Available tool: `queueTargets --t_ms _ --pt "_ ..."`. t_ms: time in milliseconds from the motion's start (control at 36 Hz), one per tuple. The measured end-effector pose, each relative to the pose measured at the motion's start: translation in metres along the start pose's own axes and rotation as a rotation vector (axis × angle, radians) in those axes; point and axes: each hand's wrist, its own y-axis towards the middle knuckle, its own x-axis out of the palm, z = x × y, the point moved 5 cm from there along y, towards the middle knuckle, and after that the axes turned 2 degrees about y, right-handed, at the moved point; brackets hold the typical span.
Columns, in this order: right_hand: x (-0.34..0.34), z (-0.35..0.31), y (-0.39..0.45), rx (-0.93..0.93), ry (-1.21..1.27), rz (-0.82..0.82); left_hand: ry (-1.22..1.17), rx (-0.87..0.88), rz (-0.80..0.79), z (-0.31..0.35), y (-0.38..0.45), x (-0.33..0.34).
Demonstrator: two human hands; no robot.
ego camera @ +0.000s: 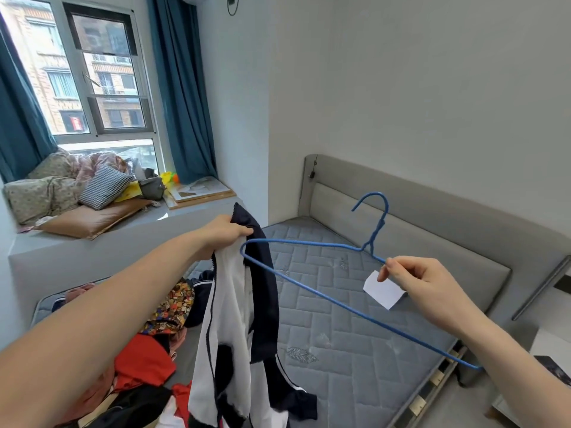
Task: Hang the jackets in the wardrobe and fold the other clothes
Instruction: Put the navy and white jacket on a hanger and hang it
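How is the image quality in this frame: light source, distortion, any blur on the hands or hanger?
Head view: daylight from the window lights the room evenly, with no harsh glare. Wide-angle distortion bends the headboard and stretches the forearms at the edges. Left hand, right hand, blue hanger and jacket are reasonably sharp.

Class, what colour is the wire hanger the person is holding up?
Blue: the hanger, pinched by the right hand, shows clearly in the head view.

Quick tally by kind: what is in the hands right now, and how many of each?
Hangers: 1, the blue wire hanger, pinched by the right hand.
Jackets: 1, the navy and white jacket, gripped by the left hand.
Paper slips: 1, the white slip at the right hand's fingers.
Total: 3
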Motion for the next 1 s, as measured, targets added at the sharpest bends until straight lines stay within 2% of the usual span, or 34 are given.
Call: queueTargets --t_ms 139,250,444,611,889,1000 --pt "0.019 -0.002 -0.001 -0.008 -0.043 0.016 -0.001 0.077 -0.06 0.012 -0.005 0.014" --pt "0.027 0.001 -0.002 0.03 -0.042 0.026 0.024 0.127 -0.05 0.024 -0.01 0.015" --pt "0.01 0.007 -0.006 0.036 -0.042 0.136 -0.019 0.132 -0.057 0.032 -0.019 0.005" --pt "-0.002 0.015 -0.012 0.046 0.002 0.241 0.017 0.222 -0.016 0.047 -0.028 0.01" --pt "-0.004 0.033 -0.015 0.067 0.033 0.263 -0.071 0.241 0.005 0.06 -0.031 0.005" --pt "0.008 0.03 -0.017 0.035 0.057 0.206 -0.094 0.251 -0.032 0.069 -0.039 0.008"
